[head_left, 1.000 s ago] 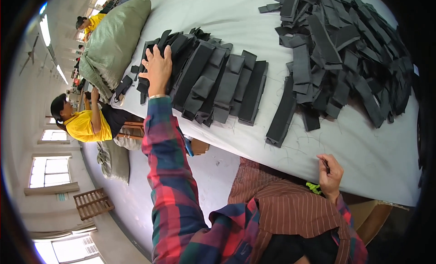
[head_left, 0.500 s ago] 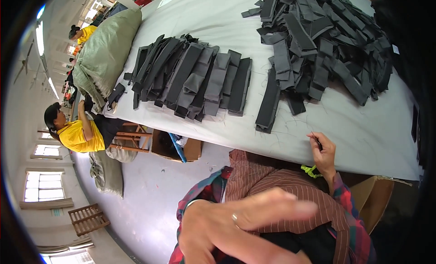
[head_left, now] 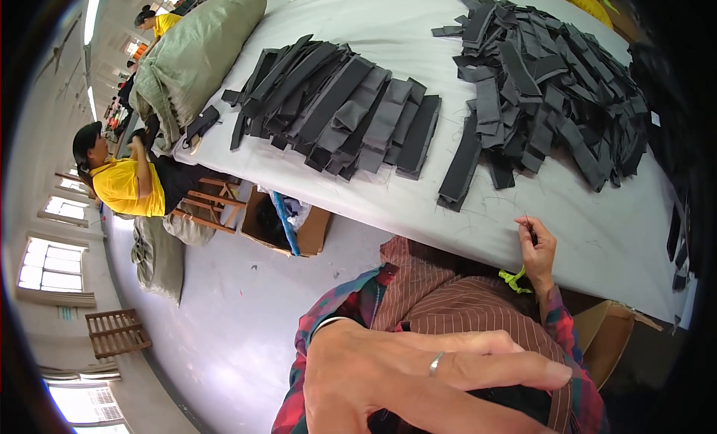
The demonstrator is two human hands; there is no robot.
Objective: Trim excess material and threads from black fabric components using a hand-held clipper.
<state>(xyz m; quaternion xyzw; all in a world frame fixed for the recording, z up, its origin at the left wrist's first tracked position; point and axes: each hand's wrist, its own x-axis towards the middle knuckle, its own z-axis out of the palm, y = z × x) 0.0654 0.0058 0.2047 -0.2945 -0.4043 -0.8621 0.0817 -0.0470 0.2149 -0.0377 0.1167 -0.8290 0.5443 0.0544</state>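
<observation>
Drawn back from the row of flat dark cloth strips (head_left: 336, 109), the left hand (head_left: 388, 378) now hangs before the striped brown apron (head_left: 455, 303). At far left, a bulging, pale-green woven sack (head_left: 198, 53) slumps on the smooth white desk (head_left: 478, 243). Next comes that row, its long matte strips overlapping side by side, near the desk's front edge. Below it, the left hand's fingers are outstretched and slightly parted, a shiny metal ring (head_left: 435, 363) on one; with the palm turned away, whether they hold anything cannot be told. Further right, the right hand (head_left: 539, 253) is curled at the desk's edge, fingers closed on a small dark thing (head_left: 532, 236). Beyond it lies a loose, tangled heap of similar strips (head_left: 553, 90).
</observation>
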